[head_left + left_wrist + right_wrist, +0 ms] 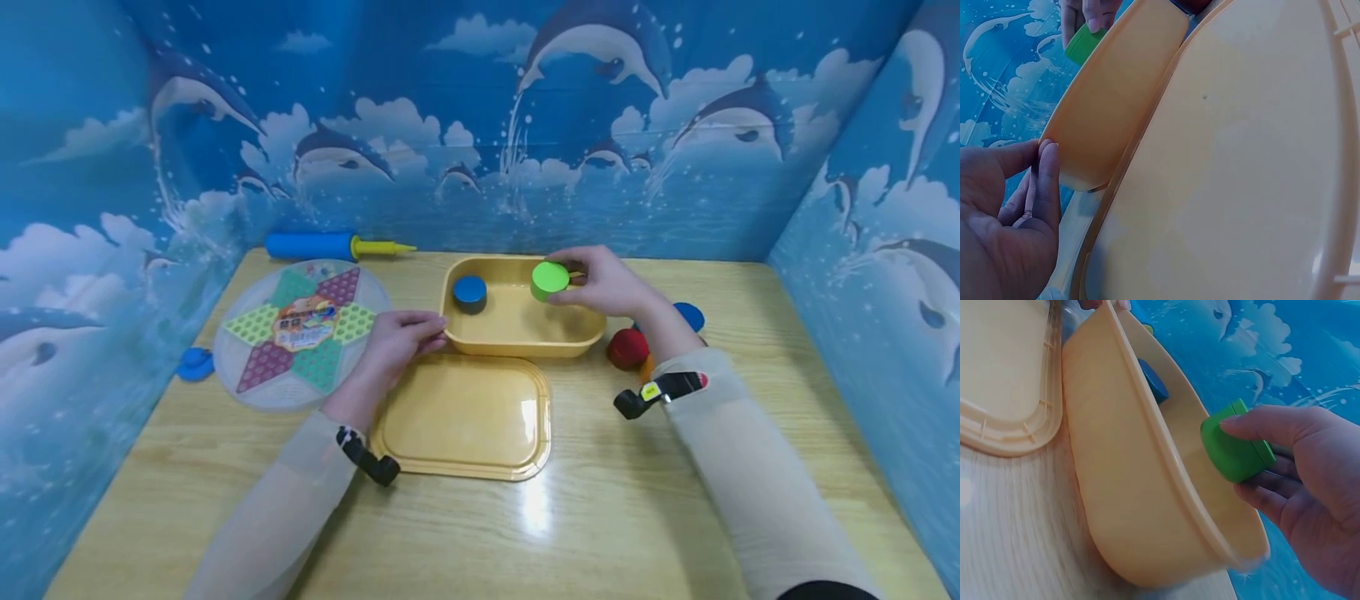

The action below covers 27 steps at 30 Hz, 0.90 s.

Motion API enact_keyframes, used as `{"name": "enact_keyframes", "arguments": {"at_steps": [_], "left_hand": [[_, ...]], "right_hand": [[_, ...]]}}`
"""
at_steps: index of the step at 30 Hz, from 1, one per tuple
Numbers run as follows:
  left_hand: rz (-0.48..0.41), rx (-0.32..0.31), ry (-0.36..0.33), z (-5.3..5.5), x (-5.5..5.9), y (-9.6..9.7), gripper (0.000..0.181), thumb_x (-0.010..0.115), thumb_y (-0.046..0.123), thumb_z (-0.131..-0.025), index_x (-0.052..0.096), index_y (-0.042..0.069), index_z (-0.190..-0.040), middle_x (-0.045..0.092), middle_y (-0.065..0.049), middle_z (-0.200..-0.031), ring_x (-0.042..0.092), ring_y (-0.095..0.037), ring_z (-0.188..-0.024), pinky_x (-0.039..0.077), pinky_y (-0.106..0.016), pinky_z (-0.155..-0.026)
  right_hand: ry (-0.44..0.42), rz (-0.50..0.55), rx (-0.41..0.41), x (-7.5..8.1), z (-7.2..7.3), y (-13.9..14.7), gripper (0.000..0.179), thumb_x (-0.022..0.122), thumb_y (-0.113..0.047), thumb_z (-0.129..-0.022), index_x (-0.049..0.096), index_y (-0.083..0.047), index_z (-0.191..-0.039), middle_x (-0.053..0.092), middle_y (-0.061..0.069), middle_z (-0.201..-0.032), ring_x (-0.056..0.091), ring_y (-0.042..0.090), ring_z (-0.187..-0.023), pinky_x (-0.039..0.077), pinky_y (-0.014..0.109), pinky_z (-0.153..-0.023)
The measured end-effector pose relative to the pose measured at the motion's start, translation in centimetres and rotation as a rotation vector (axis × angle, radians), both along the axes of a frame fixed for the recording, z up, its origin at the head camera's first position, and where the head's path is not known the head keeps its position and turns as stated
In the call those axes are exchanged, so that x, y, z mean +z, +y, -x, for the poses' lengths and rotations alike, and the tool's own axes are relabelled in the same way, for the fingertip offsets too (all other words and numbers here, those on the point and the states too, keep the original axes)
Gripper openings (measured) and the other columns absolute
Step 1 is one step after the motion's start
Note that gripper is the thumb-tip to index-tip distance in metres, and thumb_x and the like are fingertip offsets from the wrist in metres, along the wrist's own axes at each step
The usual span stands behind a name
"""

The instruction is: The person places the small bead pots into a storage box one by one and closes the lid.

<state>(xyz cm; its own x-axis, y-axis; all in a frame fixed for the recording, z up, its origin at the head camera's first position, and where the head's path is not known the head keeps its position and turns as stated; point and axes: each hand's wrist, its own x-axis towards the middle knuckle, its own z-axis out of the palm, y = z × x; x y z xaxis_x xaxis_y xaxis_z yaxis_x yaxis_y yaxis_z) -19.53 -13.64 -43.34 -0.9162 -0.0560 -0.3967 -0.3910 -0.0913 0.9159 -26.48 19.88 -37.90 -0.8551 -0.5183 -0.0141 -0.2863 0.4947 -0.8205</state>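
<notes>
My right hand point(603, 283) grips a small round green tub with a lid point(550, 281) between thumb and fingers. It holds the tub over the right half of an open yellow plastic box point(517, 342); the right wrist view shows the green tub at the box's rim. Inside the box, at its left end, stands a similar blue tub point(470, 293). With thumb and fingertips my left hand point(401, 337) pinches the box's rim at the left end. The yellow lid point(465, 417) lies flat on the table in front of the box.
A round Chinese checkers set point(258, 367) lies left of the box. Behind it is a blue and yellow hand pump point(315, 246), and beside it a small blue piece point(196, 364). Red point(627, 349), orange and blue items sit right of the box, partly hidden by my right arm.
</notes>
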Motion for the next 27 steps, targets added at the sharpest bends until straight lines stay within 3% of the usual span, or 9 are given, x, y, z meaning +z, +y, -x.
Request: {"name": "enact_keyframes", "arguments": {"at_steps": [10,27], "left_hand": [[-0.004,-0.004,0.0,0.1,-0.2,0.0,0.029,0.075,0.003,-0.099,0.07,-0.007,-0.126,0.069,-0.022,-0.117,0.076,-0.019,-0.087,0.065,-0.031,-0.086],[-0.019,-0.011,0.02,0.1,-0.3,-0.1,0.031,0.075,0.004,-0.099,0.069,-0.008,-0.128,0.069,-0.022,-0.118,0.076,-0.019,-0.087,0.065,-0.031,-0.086]], "right_hand": [[-0.023,0.004,0.046,-1.4,1.6,-2.8,0.065,0.085,-0.003,-0.09,0.056,0.006,-0.147,0.061,0.022,-0.14,0.06,0.036,-0.128,0.057,0.037,-0.104],[-0.012,-0.109,0.06,-4.2,3.0,-6.6,0.057,0.088,-0.01,-0.089,0.065,0.001,-0.14,0.067,0.016,-0.136,0.065,0.031,-0.121,0.058,0.042,-0.101]]}}
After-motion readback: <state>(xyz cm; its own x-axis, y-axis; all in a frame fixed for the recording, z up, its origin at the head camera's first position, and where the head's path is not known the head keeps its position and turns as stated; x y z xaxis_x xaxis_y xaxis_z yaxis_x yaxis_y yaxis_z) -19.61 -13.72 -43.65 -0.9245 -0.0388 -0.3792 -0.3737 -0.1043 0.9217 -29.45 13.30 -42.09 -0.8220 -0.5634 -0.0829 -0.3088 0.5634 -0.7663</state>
